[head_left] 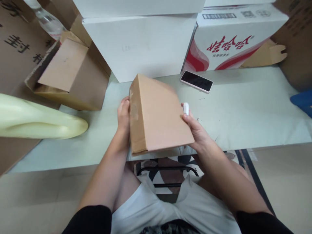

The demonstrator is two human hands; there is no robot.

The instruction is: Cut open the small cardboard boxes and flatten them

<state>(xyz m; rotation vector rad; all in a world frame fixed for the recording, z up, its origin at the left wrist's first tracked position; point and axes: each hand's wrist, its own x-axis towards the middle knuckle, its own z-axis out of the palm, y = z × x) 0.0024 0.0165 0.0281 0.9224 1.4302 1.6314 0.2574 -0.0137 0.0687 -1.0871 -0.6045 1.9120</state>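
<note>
Between my two hands a brown cardboard box (163, 113) is held tilted over the front part of the table. My left hand (123, 113) presses on its left side, where a strip of tape shows; part of the fingers is hidden behind the box. My right hand (196, 128) grips the right edge, thumb on the near face and the other fingers mostly out of sight. A small white item (186, 109) sticks up by the right thumb, seemingly held in that same hand; its kind is unclear.
A phone (197, 81) lies beyond the box. White cartons (143, 48) and a red-printed carton (229, 39) line the back. To the left are an open cardboard box (85, 78), a clear bottle (50, 22) and a pale yellow rounded object (44, 117). Something blue (302, 100) sits far right.
</note>
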